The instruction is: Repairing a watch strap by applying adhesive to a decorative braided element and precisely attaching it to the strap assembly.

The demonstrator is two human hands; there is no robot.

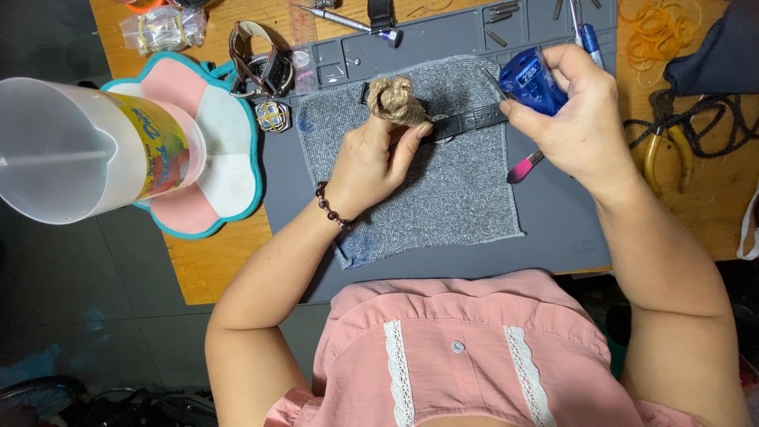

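Pinching a black watch strap [466,121] against the grey cloth [443,198] with the left hand [371,162], finger-tips wrapped in tan twine [393,100]. Gripping a blue tool [530,79] in the closed right hand [573,119], just right of the strap. Standing far left: clear plastic jug [71,150].

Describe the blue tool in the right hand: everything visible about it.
The blue tool is a small, chunky body of glossy, translucent-looking blue plastic, with a pale label on its upper face. A thin metal tip juts from its left end toward the black watch strap lying on the grey cloth; whether the tip touches the strap cannot be told. The right hand grips it from the right and below, fingers wrapped around its back, holding it tilted above the grey work mat. The rest is hidden by the fingers.
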